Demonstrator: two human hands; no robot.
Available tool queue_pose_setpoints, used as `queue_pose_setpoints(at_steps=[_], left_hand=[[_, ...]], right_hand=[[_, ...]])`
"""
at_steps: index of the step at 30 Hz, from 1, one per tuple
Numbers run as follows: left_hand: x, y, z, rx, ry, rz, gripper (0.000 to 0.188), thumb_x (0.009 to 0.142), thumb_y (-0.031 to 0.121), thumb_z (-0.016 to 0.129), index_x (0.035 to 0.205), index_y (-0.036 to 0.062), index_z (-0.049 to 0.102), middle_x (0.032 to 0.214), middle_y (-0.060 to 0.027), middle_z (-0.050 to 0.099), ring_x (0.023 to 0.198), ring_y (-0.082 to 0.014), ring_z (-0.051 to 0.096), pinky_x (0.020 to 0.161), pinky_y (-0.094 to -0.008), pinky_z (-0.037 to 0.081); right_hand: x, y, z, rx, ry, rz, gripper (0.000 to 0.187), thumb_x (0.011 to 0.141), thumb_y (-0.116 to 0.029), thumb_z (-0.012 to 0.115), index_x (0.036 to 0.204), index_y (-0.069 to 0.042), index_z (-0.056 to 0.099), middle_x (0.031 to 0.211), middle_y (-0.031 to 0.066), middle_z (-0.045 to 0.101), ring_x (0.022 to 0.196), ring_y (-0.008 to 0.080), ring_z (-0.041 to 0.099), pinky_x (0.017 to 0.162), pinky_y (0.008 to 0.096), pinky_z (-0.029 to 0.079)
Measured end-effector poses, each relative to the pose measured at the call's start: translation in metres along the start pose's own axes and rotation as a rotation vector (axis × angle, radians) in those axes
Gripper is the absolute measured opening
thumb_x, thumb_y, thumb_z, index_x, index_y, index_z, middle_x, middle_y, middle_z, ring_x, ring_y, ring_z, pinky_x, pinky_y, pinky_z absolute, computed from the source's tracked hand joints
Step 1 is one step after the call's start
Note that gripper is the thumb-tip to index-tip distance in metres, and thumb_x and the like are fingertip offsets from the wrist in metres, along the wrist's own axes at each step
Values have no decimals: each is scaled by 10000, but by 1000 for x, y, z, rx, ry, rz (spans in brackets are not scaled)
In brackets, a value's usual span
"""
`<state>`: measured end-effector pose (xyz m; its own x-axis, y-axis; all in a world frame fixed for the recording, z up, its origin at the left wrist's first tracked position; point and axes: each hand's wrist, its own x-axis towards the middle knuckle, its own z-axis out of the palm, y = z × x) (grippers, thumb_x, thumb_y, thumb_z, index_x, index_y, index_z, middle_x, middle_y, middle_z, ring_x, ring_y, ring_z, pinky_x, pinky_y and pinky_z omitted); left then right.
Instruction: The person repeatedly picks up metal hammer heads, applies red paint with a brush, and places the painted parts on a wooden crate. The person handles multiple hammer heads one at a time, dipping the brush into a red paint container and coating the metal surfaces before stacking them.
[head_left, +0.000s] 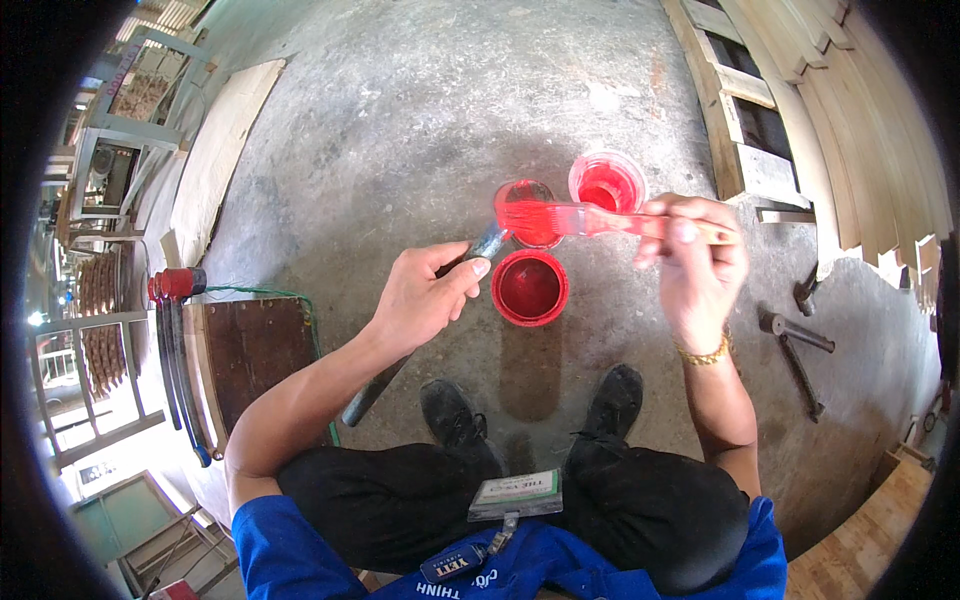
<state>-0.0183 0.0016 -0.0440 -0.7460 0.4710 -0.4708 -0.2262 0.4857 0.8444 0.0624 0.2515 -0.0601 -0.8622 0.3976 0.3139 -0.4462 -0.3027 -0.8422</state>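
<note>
My left hand [425, 297] is closed around the dark handle of a hammer [375, 390], which slants up and away from my left knee. The hammer's far end is a rounded head coated in wet-looking red. In my right hand [703, 262] is a paintbrush [610, 221], gripped by its red-smeared handle and pointing left. Its red bristles lie against the hammer head, partly covering it. Just below them on the floor stands a round red paint tub [530, 288] with dark red inside. Beyond the brush is a clear plastic cup [608, 182] holding red paint.
At the left, several red-headed hammers [180, 283] rest with their handles along a brown board [258, 355]. Bare-metal hammers [797, 331] lie on the concrete floor at the right. Stacked planks [860, 130] and a wooden frame [740, 120] stand at the upper right.
</note>
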Motion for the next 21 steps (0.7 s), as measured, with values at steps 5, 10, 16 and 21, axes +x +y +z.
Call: queue_pose_setpoints(at_steps=[5, 10, 16, 21], left_hand=[[1, 2, 1, -26, -28, 14, 226, 905, 197, 544, 947, -12, 620, 678, -4, 544, 509, -38, 462, 438, -209, 360], [1, 1, 1, -53, -14, 10, 246, 911, 188, 536, 1030, -7, 625, 676, 2, 536, 510, -37, 460, 440, -204, 361], [1, 7, 3, -19, -41, 6, 216, 918, 206, 526, 956, 6, 599, 665, 0, 533, 503, -42, 460, 433, -208, 357], [1, 3, 3, -38, -30, 8, 236, 911, 214, 544, 969, 1, 628, 671, -1, 539, 504, -36, 460, 439, -205, 363]], right_hand=[[-8, 32, -7, -26, 72, -108, 125, 895, -1, 521, 1017, 25, 523, 973, 205, 627, 659, 187, 627, 569, 296, 542], [-17, 27, -9, -23, 57, -121, 122, 893, -4, 526, 1012, 23, 528, 979, 215, 619, 660, 196, 631, 568, 297, 541], [-7, 26, -12, -70, 39, -148, 117, 896, 7, 513, 1010, 32, 526, 990, 219, 610, 658, 185, 628, 584, 289, 548], [-3, 27, -7, -102, 50, -173, 121, 894, 15, 510, 1015, 22, 526, 989, 219, 613, 666, 184, 626, 589, 303, 554]])
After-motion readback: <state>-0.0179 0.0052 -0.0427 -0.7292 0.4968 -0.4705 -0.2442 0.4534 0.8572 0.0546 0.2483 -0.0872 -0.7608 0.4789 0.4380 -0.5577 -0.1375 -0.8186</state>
